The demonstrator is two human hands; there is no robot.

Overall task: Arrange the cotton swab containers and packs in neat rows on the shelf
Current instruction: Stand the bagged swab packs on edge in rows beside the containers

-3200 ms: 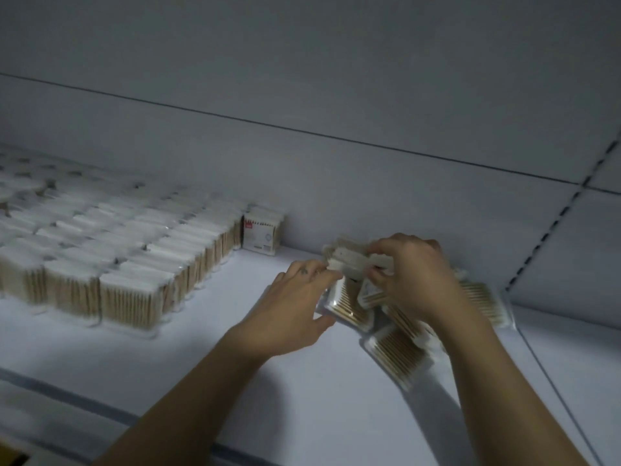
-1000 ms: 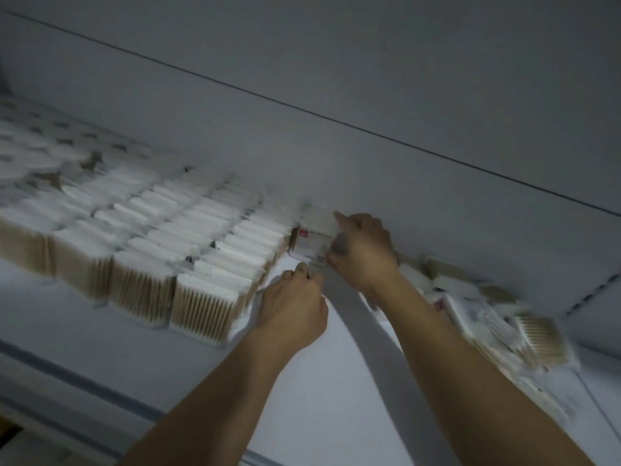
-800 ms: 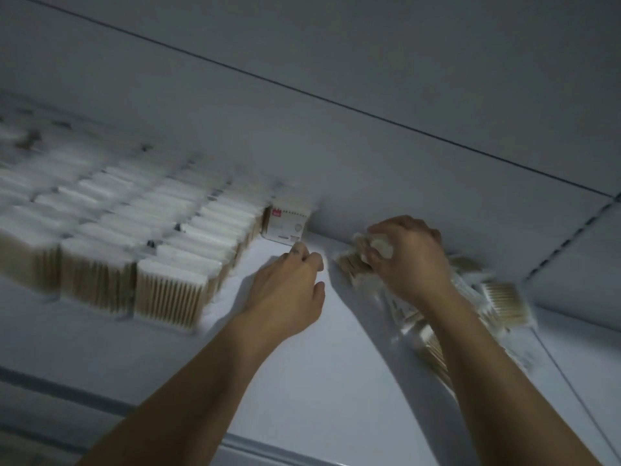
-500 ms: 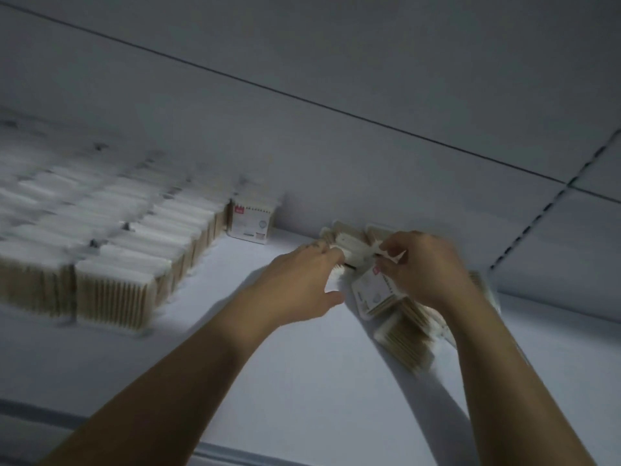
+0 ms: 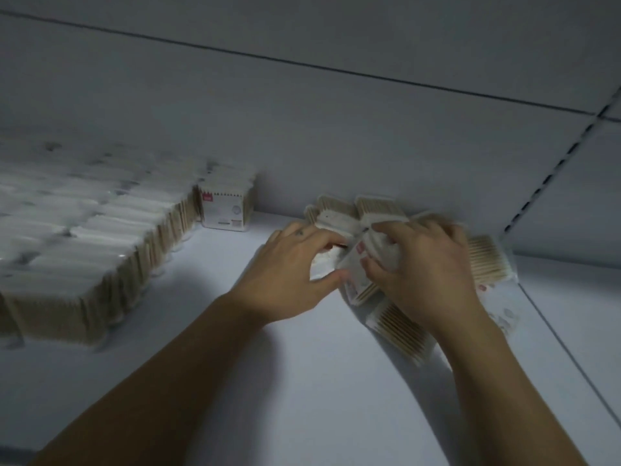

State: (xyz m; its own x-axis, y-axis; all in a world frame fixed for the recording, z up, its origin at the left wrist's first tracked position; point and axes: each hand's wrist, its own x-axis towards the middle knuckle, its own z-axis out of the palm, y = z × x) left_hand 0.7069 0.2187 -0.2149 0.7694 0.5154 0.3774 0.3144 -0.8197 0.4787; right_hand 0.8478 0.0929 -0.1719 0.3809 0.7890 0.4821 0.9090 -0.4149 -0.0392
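shelf (image 5: 302,381): smooth, flat white board, taking up the whole lower half of the frame, with both forearms reaching in over it from the bottom edge

neat rows (image 5: 84,237): a tight block of clear-wrapped cotton swab packs is standing at the left of the frame. Fluffy white tips are facing up and pale wooden sticks are showing along the front faces. It's pretty blurry over there.

labelled pack (image 5: 223,210): a squarish pack is standing upright at the right end of the block, against the back. It's showing a white label with a small red mark.

loose pile (image 5: 400,326): flat rectangular packs are lying jumbled at centre right, overlapping at all angles. The wooden sticks are showing through crinkly clear film, and the pile is sitting well apart from the rows.

tilted pack (image 5: 356,274): it's sitting right between the two hands, on top of the pile, with its label side facing up.

right hand (image 5: 426,274): it's lying over the pile with fingers curling round the tilted pack's right end and gripping it.

left hand (image 5: 292,267): its fingers are bending down onto the pile's left edge and the thumb tip is touching the tilted pack. It's too blurry to tell if it's really gripping.

back panel (image 5: 302,129): plain grey-white sheet running behind everything

slotted strip (image 5: 551,176): an upright with dark slots is sitting at the upper right.
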